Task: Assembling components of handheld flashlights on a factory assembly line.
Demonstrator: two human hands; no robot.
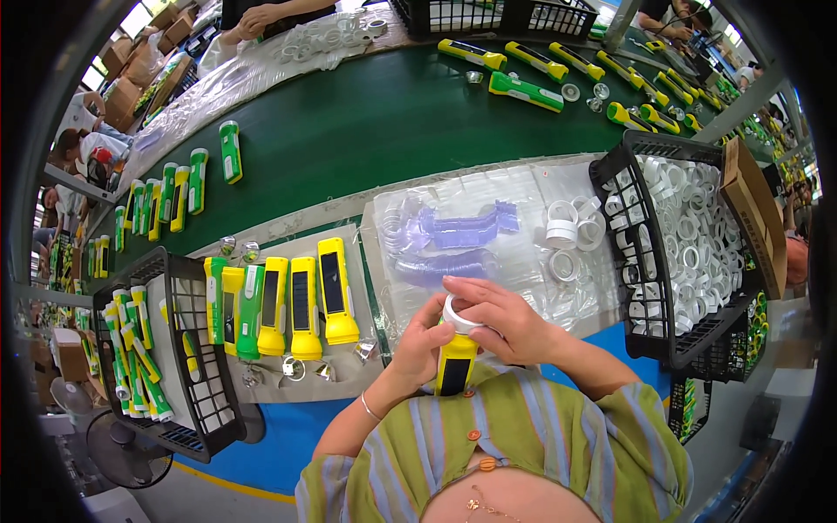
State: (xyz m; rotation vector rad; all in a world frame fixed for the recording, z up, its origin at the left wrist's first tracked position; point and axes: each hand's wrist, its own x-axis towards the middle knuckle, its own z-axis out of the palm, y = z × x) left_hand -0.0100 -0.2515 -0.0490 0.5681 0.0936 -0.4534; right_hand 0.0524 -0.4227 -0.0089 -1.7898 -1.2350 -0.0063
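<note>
Close to my body, a yellow flashlight (455,370) with a dark panel stands head-up between my hands. A white plastic ring (460,319) sits at its top end. My left hand (420,342) is closed around the flashlight's head from the left. With bent fingers, my right hand (510,324) grips the ring from the right and over its top. Whether the ring is seated on the head or just resting there, I cannot tell. Just beyond my hands, nested clear plastic lenses (453,266) lie in rows on a plastic-covered work surface (523,187).
Loose white rings (562,231) lie ahead to the right, beside a black crate (667,353) full of rings. Several yellow and green flashlights (305,309) lie at left, near another crate (205,449). Across the back, a green conveyor belt (349,131) carries more flashlights.
</note>
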